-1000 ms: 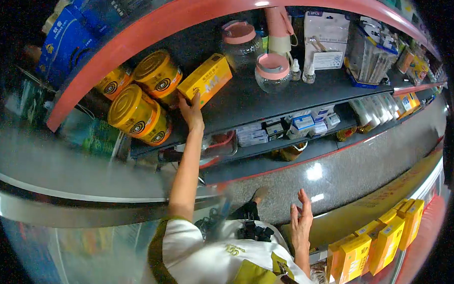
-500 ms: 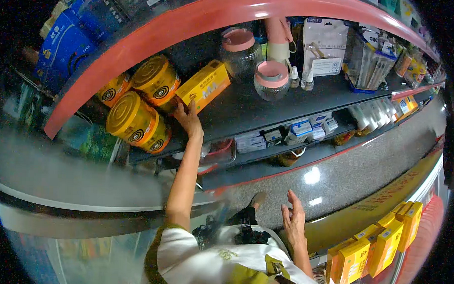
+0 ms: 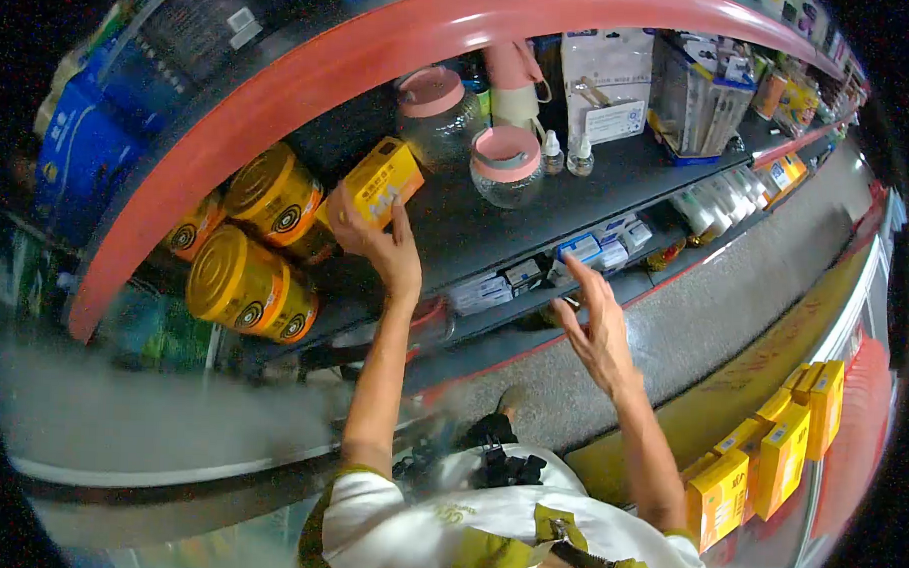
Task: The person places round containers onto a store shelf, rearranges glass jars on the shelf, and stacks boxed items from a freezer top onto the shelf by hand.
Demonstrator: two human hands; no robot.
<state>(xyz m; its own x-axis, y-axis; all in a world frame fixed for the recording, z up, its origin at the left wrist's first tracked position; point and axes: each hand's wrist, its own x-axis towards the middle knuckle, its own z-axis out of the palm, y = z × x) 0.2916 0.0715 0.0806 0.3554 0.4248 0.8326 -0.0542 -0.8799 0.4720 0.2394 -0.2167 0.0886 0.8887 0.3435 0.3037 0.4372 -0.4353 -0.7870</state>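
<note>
My left hand (image 3: pixel 378 249) is on a yellow cardboard box (image 3: pixel 386 181) on the dark shelf, thumb on one side and blurred fingers on the other. The box is tilted, with one end toward the pink-lidded jars. Left of it stand stacked yellow tins with coil pictures, among them a front tin (image 3: pixel 236 276) and a rear tin (image 3: pixel 274 193). My right hand (image 3: pixel 601 334) is raised in front of the lower shelf, fingers apart and holding nothing.
Pink-lidded clear jars (image 3: pixel 505 171), a pink-and-white bottle (image 3: pixel 513 86) and small dropper bottles (image 3: pixel 579 155) stand on the shelf. Small boxes (image 3: pixel 591 251) line the tier below. A red curved rail (image 3: pixel 281 88) arches above. More yellow boxes (image 3: pixel 717 499) stand at lower right.
My left hand has closed around the yellow box and turned it. My right hand has risen and reached forward toward the shelf. The view has shifted a little to the right.
</note>
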